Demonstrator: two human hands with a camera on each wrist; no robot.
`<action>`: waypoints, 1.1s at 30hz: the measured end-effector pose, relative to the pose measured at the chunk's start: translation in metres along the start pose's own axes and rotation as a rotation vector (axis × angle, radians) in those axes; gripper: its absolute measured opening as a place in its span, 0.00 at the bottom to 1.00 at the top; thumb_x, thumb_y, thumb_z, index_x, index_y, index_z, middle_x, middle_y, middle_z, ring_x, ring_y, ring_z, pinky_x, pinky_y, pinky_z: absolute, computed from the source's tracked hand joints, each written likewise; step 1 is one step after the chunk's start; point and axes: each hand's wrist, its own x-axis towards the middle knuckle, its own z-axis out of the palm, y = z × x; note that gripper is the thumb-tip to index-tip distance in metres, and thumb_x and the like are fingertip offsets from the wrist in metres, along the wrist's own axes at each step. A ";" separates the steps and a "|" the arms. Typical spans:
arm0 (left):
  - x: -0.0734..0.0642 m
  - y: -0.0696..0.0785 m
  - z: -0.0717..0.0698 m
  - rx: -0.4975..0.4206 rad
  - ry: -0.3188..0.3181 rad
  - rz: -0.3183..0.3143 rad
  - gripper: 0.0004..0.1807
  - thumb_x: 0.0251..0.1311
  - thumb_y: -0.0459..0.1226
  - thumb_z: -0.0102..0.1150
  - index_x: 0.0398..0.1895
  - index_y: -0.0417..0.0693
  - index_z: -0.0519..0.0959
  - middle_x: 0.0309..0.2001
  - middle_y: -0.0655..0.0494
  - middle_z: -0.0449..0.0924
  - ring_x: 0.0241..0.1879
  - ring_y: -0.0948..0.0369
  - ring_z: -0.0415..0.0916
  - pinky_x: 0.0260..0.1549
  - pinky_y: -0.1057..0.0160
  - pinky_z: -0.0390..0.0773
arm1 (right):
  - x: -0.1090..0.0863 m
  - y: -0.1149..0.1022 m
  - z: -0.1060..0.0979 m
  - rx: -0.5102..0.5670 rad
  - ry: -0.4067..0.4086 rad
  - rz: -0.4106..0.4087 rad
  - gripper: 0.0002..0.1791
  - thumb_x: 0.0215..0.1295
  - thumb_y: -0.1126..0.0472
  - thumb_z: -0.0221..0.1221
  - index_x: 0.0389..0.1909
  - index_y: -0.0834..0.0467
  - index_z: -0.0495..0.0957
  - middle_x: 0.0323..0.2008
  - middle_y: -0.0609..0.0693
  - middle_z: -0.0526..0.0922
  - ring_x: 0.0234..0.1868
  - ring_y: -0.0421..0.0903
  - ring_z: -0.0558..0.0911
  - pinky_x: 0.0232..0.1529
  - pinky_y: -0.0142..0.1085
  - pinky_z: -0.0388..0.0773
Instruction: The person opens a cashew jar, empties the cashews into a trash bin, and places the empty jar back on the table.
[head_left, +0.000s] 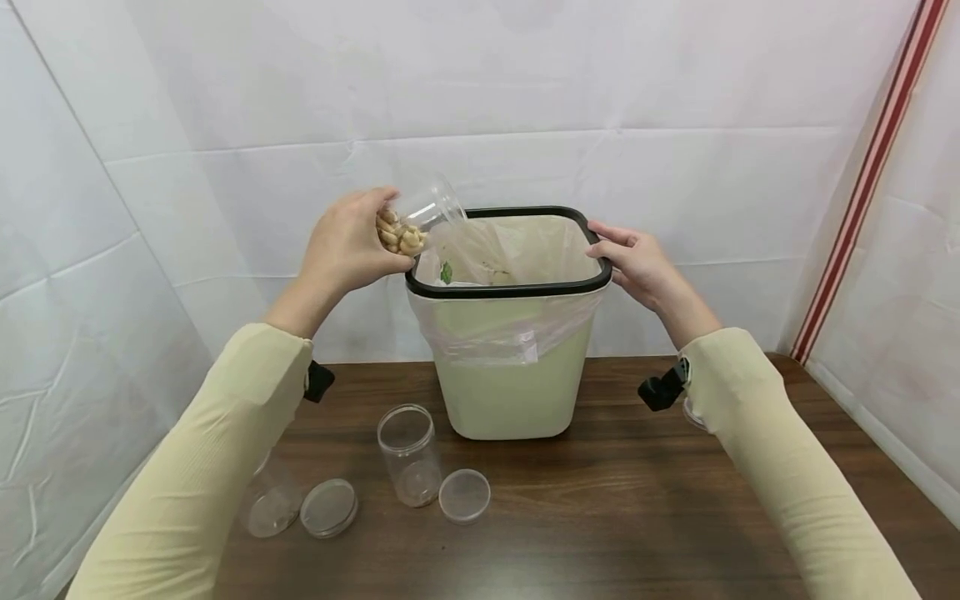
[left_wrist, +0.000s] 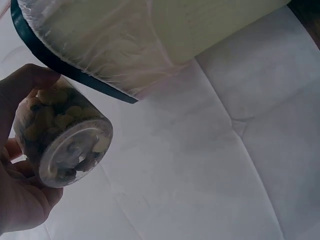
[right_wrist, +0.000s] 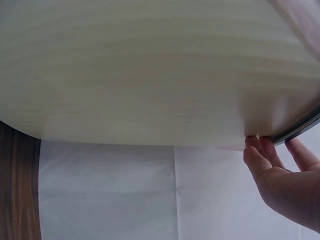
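Observation:
My left hand [head_left: 348, 242] grips a transparent plastic jar [head_left: 435, 204], tipped with its mouth over the left side of the trash bin. Pale nuts [head_left: 400, 235], which look like cashews, lie in the jar's lower end; the left wrist view shows them through its base [left_wrist: 75, 152]. The pale green trash bin [head_left: 513, 392] stands upright, lined with a thin bag [head_left: 547, 242] under a black rim [head_left: 517, 291]. A green scrap [head_left: 446, 272] shows inside. My right hand [head_left: 637, 265] pinches the rim at the right, thumb inside and fingers outside.
An uncapped transparent jar [head_left: 408, 454] stands on the brown wooden table [head_left: 592, 533], beside a transparent lid [head_left: 465, 496]. Left of it are a greyish lid [head_left: 328, 508] and another jar [head_left: 272, 510], partly behind my left sleeve. White sheeting [head_left: 517, 75] hangs behind the bin.

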 end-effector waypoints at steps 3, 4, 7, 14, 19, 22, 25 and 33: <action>0.002 0.001 0.000 0.048 -0.001 0.016 0.42 0.36 0.39 0.66 0.62 0.43 0.65 0.53 0.42 0.72 0.54 0.47 0.65 0.50 0.48 0.67 | 0.000 0.001 0.002 0.004 0.004 0.005 0.32 0.60 0.69 0.50 0.67 0.62 0.56 0.68 0.51 0.55 0.65 0.53 0.61 0.57 0.38 0.66; 0.003 0.001 0.000 0.062 0.001 0.023 0.42 0.36 0.38 0.66 0.62 0.43 0.65 0.53 0.42 0.71 0.54 0.46 0.65 0.50 0.48 0.67 | 0.000 0.001 0.002 0.008 0.007 0.007 0.32 0.60 0.69 0.51 0.67 0.62 0.56 0.68 0.51 0.56 0.65 0.53 0.61 0.55 0.36 0.67; 0.004 0.002 0.000 0.098 0.007 0.042 0.41 0.36 0.38 0.66 0.61 0.43 0.66 0.54 0.41 0.71 0.54 0.45 0.65 0.48 0.47 0.69 | 0.000 0.002 0.004 0.018 0.011 0.009 0.32 0.60 0.69 0.51 0.67 0.61 0.56 0.68 0.52 0.56 0.64 0.53 0.61 0.49 0.31 0.72; 0.007 0.003 -0.001 0.148 0.023 0.090 0.40 0.36 0.37 0.67 0.60 0.43 0.66 0.52 0.43 0.71 0.52 0.47 0.66 0.47 0.47 0.70 | 0.001 0.002 0.006 0.017 0.015 0.011 0.32 0.59 0.69 0.51 0.67 0.61 0.56 0.68 0.53 0.56 0.64 0.52 0.62 0.39 0.24 0.74; 0.010 0.003 -0.002 0.197 0.021 0.137 0.39 0.36 0.36 0.67 0.59 0.42 0.67 0.52 0.43 0.71 0.53 0.47 0.65 0.49 0.48 0.69 | 0.001 0.001 0.008 0.020 0.017 0.009 0.32 0.59 0.69 0.51 0.66 0.61 0.57 0.67 0.55 0.57 0.62 0.51 0.64 0.39 0.24 0.74; 0.013 0.005 -0.001 0.234 0.027 0.181 0.38 0.36 0.34 0.65 0.58 0.41 0.68 0.51 0.43 0.72 0.53 0.46 0.66 0.51 0.49 0.68 | 0.001 0.001 0.009 0.021 0.020 0.009 0.32 0.59 0.69 0.51 0.66 0.61 0.57 0.67 0.54 0.58 0.62 0.51 0.64 0.44 0.27 0.73; 0.016 0.007 0.000 0.260 0.028 0.215 0.37 0.34 0.33 0.64 0.57 0.41 0.69 0.50 0.43 0.73 0.51 0.46 0.67 0.50 0.49 0.68 | 0.002 0.001 0.009 0.018 0.018 0.007 0.32 0.59 0.69 0.51 0.66 0.61 0.57 0.67 0.53 0.57 0.63 0.51 0.63 0.54 0.35 0.69; 0.020 0.015 0.003 0.339 -0.002 0.270 0.37 0.33 0.32 0.63 0.56 0.39 0.69 0.50 0.42 0.74 0.49 0.45 0.67 0.51 0.51 0.67 | 0.003 0.002 0.010 0.034 0.024 0.013 0.32 0.59 0.70 0.51 0.66 0.61 0.57 0.68 0.52 0.57 0.64 0.51 0.62 0.60 0.41 0.64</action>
